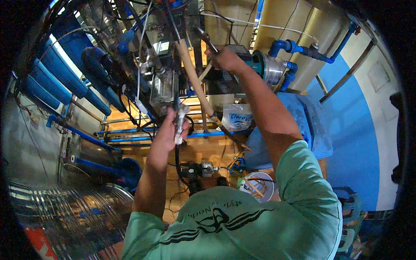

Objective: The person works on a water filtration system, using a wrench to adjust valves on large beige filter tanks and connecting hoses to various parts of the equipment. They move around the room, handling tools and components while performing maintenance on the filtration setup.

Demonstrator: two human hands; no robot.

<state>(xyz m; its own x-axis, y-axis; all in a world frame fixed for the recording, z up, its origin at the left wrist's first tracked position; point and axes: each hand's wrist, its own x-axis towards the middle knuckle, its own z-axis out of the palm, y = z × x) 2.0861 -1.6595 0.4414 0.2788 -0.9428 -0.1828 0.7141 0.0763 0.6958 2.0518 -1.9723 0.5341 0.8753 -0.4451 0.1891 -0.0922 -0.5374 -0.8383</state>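
My left hand (166, 133) is closed around a short whitish metal piece (179, 125) with a wider upper end; its exact kind does not show. That hand is just below a shiny steel cylinder (164, 89) among the pipes. Stretched farther forward, my right hand (225, 59) grips a slim metal tool (207, 39), whose far end points up and left toward a dark upright post. My fingers hide its handle, so I cannot tell its kind. Right of that hand sits a pump with a teal and silver body (268, 68).
A wooden pole (190, 71) slants between my hands. Blue pipes (299, 48) run at the right, above a large blue tank (281, 130). Blue filter housings (65, 73) hang at the left. On the floor are a small motor pump (199, 169) and a white bucket (264, 184).
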